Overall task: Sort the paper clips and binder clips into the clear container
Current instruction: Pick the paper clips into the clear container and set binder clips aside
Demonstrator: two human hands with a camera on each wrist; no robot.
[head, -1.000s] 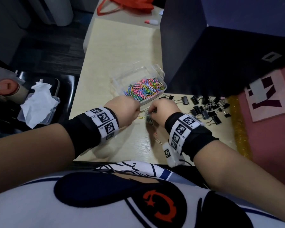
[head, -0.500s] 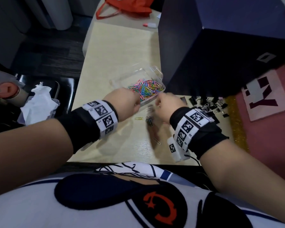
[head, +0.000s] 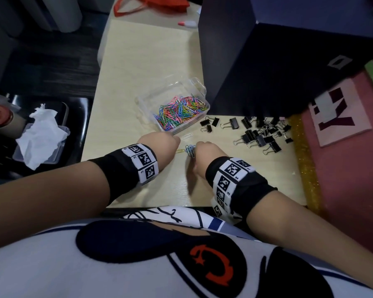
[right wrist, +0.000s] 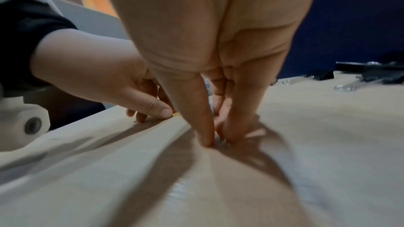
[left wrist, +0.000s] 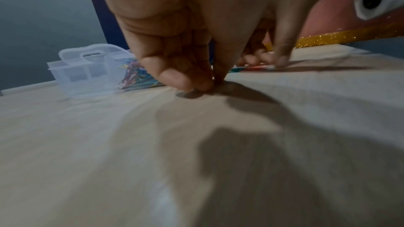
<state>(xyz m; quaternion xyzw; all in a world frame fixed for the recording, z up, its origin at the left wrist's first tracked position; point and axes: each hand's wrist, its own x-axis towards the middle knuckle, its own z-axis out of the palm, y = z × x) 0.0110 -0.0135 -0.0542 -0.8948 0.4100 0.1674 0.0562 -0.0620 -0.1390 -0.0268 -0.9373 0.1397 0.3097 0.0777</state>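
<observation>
The clear container (head: 145, 104) sits mid-table with coloured paper clips (head: 181, 112) heaped in it; the left wrist view shows it as the clear container (left wrist: 87, 72). Black binder clips (head: 261, 134) lie scattered to its right. Just in front of it, my left hand (head: 178, 140) pinches down at the table (left wrist: 207, 88), thumb against a yellow paper clip (right wrist: 176, 114). Beside it my right hand (head: 197, 147) pinches thumb and fingertips (right wrist: 207, 137) together on a small bunch of blue paper clips (head: 190, 150). A white paper clip (head: 187, 136) lies loose between the hands and the container.
A tall dark blue box (head: 278, 61) stands right behind the container and the binder clips. A gold glitter strip (head: 304, 160) edges the table on the right. A tissue in a plastic tray (head: 41, 134) sits off the table's left edge.
Half a second ago both hands were up by the container's near edge. Both have come back down toward me and now pinch at the loose clips on the table.
</observation>
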